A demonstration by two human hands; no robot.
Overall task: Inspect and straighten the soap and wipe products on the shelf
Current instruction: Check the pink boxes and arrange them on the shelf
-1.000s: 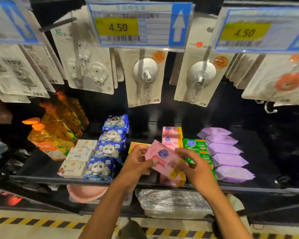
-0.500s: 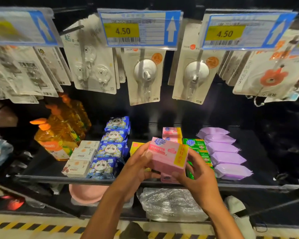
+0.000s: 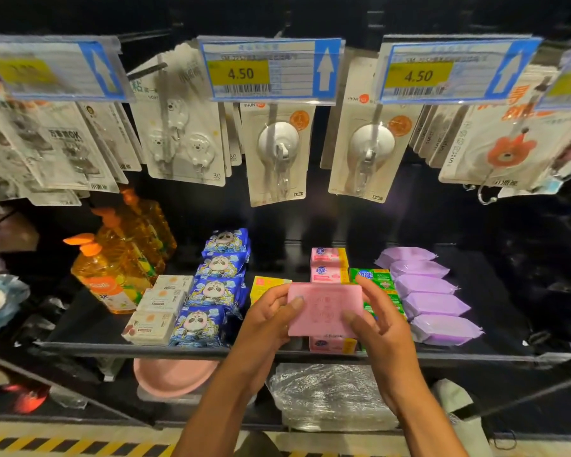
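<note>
My left hand (image 3: 267, 319), right hand (image 3: 379, 324) both pinch pink soap box (image 3: 325, 308) over shelf (image 3: 96, 345) edge. Fingertip hold only, so a slip could knock green boxes (image 3: 373, 278) askew.

Bare left grip (image 3: 267, 319) and right grip (image 3: 380, 328), bare forearms (image 3: 218, 402)

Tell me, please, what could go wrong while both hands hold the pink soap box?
1. The left hand and right hand grip the pink soap box by its ends near the shelf edge; a slip might drop it to the lower level.
2. Setting it back could nudge the front pink box off the lip.
3. The right hand is close to the green boxes and may skew them.
</note>
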